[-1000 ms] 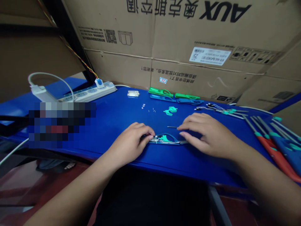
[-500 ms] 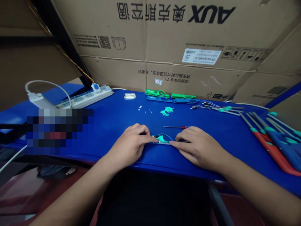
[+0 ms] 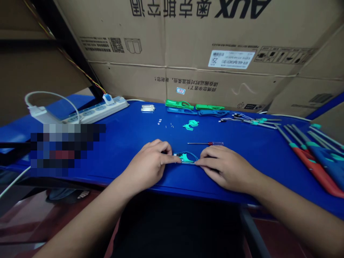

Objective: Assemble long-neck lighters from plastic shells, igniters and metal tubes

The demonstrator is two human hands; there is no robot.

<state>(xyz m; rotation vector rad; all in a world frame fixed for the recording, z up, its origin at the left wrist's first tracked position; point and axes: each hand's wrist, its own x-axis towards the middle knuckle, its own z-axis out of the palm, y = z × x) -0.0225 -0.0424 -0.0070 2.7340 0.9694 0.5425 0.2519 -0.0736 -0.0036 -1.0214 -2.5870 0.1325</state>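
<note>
A half-built blue lighter shell (image 3: 187, 158) with a teal trigger piece lies near the front edge of the blue table (image 3: 129, 136). My left hand (image 3: 150, 165) pinches its left end with curled fingers. My right hand (image 3: 225, 168) presses on its right end, fingers closed over it. A small red-handled screwdriver (image 3: 205, 143) lies free just behind my right hand.
Green and blue shell halves (image 3: 196, 109) line the back by the cardboard boxes (image 3: 188, 53). Loose teal triggers (image 3: 191, 125), tiny screws, a clear part (image 3: 147, 107), wired metal tubes (image 3: 249, 121), finished red and blue long lighters (image 3: 314, 157) at right, a power strip (image 3: 94, 109) at left.
My right hand left the screwdriver on the table and came down onto the right end of the lighter shell. The left hand kept its pinch. The view tilted down slightly.
</note>
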